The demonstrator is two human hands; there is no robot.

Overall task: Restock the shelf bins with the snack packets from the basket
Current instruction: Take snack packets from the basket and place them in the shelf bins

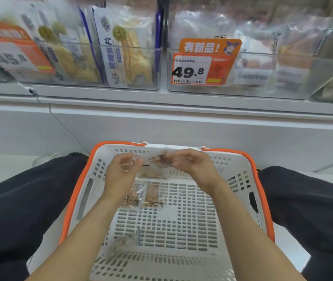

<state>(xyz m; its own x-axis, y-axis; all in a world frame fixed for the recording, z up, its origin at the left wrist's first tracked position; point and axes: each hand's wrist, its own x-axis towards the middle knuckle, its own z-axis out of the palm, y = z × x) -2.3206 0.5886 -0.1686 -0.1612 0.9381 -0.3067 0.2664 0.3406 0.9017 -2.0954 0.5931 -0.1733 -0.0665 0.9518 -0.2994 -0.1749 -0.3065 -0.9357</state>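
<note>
**Hands Meet Over a Near-Empty Basket at the Snack Shelf**

A person crouches before a white shop shelf (182, 126), dark-trousered knees to either side of a white slotted basket (182, 226) with an orange rim and handles, which sits on a pale floor (5, 169). Both bare forearms reach in over it. The right hand (192, 162), fingers curled, holds a clear snack packet (162, 160) with brown contents above the basket's far end. The left hand (122, 166) is raised just beside it, fingers bent around something clear and blurred; whether it grips the same packet or a separate one cannot be told.

On the basket floor, two more packets (143, 194) lie side by side under the left wrist, and another clear packet (124, 242) rests near the left forearm, closer to the camera.

Above, clear plastic bins line the shelf. The left bin (121, 82) stands packed with upright white-and-blue packets of pale strips and carries an orange tag reading 45.8 (11, 57). The right bin (263, 86) holds clear bags, too blurred to make out, behind an orange price tag (200, 67) marked 49.8. A white shoe (45, 158) shows beyond the left knee.
</note>
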